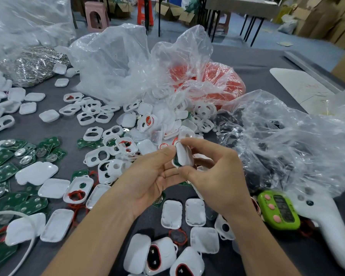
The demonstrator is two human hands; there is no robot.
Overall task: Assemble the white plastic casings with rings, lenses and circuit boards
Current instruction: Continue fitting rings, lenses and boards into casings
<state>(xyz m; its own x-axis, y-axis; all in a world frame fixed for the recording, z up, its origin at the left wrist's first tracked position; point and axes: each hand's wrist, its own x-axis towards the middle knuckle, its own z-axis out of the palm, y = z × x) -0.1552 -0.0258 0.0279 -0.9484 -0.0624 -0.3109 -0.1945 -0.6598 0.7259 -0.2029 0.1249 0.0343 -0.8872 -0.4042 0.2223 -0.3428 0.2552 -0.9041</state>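
Boards [6,162] piled far left, loose shells [36,172] lying among them. Center, left hand [147,176] pinches the casing [184,156] w/ thumb on its left edge. Right hand [213,176] curls fingers round the other side, so both are clamped on it, held up over the table. A green edge peeks out underneath, prob a board. Imo it's light, stiff, kinda slick plastic, and the thin rims could crack if forced, so hold by the long edges, not the face. Clutter: red bag [233,84] far behind, clear bag [287,136] right, timer [279,210] & controller [327,226] near right. Nothing's really blocking the hands tbh.
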